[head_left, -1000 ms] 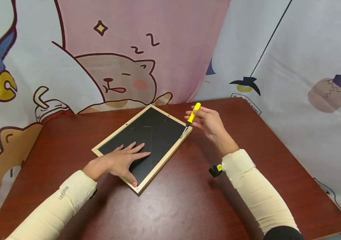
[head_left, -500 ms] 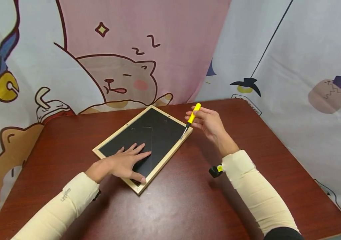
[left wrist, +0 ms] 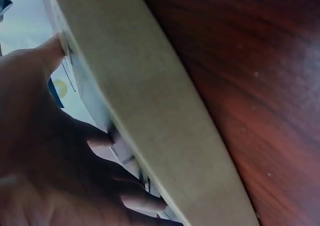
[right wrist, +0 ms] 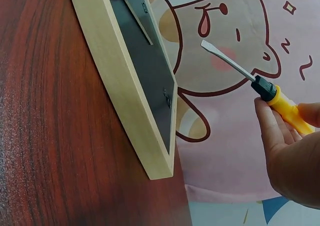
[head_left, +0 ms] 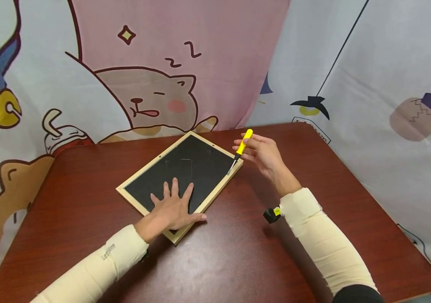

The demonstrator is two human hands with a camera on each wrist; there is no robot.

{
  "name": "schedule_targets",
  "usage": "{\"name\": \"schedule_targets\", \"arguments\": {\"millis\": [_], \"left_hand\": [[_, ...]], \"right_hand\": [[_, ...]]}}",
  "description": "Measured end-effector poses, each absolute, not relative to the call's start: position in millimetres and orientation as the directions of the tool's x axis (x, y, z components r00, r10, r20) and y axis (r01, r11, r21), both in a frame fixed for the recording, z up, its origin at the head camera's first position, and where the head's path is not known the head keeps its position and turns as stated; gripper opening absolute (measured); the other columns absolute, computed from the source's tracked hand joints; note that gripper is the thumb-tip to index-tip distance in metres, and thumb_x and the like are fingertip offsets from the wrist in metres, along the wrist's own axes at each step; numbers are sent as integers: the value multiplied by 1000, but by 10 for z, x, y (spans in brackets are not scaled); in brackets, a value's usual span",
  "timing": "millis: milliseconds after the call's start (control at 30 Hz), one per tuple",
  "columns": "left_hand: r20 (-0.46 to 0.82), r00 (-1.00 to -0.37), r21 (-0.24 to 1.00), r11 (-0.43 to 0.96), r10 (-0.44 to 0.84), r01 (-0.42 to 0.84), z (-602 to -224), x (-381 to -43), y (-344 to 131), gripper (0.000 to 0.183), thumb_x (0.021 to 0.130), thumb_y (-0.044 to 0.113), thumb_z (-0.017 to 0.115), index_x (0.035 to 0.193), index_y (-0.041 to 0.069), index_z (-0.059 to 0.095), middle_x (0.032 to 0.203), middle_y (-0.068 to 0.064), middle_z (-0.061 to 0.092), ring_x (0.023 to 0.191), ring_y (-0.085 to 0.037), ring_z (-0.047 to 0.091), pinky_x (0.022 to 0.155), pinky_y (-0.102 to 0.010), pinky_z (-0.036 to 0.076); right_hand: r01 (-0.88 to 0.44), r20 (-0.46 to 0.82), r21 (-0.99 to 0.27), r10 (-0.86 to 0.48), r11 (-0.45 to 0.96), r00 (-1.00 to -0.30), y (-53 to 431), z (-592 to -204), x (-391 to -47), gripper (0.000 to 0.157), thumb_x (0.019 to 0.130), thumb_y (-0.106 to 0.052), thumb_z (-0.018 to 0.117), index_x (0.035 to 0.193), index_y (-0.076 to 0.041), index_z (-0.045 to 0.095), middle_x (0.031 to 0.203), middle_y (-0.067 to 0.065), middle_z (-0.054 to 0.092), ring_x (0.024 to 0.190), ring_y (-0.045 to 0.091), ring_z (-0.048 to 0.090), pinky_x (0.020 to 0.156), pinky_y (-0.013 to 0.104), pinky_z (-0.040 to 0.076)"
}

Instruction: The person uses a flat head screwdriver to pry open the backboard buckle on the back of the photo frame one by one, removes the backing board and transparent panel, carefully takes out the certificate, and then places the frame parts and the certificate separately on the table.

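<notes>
A picture frame with a light wooden border (head_left: 215, 196) and a black backing (head_left: 208, 168) lies on the table, turned at an angle. My left hand (head_left: 174, 210) rests spread over its near left part, fingers straight on the backing and thumb reaching past the near right edge. In the left wrist view, the fingers are beyond the frame's wooden side (left wrist: 135, 86). My right hand (head_left: 262, 153) holds a flathead screwdriver (head_left: 244, 143) by its yellow handle, above the frame's right corner. Its metal blade (right wrist: 227, 60) slants down, and in the right wrist view it is apart from the frame.
The frame rests on a reddish-brown wooden table (head_left: 268, 261) with rounded corners. A cartoon-printed curtain (head_left: 234, 63) hangs right behind the table's far edge and along its right side. Black wrist gear (head_left: 272, 215) sticks out from the right sleeve.
My left hand has slid right across the frame, its fingers turning to point away and its thumb moving past the near right edge. The right hand and screwdriver stay almost still.
</notes>
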State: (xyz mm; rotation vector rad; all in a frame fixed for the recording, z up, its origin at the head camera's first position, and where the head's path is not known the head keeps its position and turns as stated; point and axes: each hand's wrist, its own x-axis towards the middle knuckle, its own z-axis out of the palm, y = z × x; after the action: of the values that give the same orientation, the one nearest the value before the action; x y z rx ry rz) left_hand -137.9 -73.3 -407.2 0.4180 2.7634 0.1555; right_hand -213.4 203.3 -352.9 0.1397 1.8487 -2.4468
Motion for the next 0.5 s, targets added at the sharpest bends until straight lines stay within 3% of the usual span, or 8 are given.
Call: {"name": "schedule_targets", "arguments": {"millis": [167, 367, 500], "left_hand": [[-332, -891, 152, 949, 311, 275, -4078, -1386, -740, 106, 78, 82, 50, 158, 25, 11, 160, -26, -3, 145, -51, 2, 100, -80, 13], [-337, -882, 139, 944, 328, 298, -4078, -1390, -753, 104, 79, 80, 50, 158, 26, 11, 161, -25, -3, 144, -52, 2, 100, -80, 14], [-340, -870, 118, 934, 356, 336, -4065, -1386, -768, 100, 81, 78, 50, 158, 28, 12, 161, -25, -1, 143, -54, 4, 99, -80, 16]], "right_hand": [[118, -122, -950, -5, -290, -993, 2029, -3552, -2148, 34, 96, -12, 61, 128, 0, 58, 103, 12, 73, 95, 26, 72, 79, 34, 55], [125, -128, -950, -8, -285, -992, 2004, -3561, -2173, 34, 96, -13, 61, 128, -1, 58, 105, 13, 73, 107, 33, 66, 84, 38, 52], [129, -130, -945, -17, -301, -991, 1988, -3561, -2183, 34, 96, -12, 60, 128, 0, 57, 105, 13, 73, 104, 32, 68, 86, 40, 51]]}}
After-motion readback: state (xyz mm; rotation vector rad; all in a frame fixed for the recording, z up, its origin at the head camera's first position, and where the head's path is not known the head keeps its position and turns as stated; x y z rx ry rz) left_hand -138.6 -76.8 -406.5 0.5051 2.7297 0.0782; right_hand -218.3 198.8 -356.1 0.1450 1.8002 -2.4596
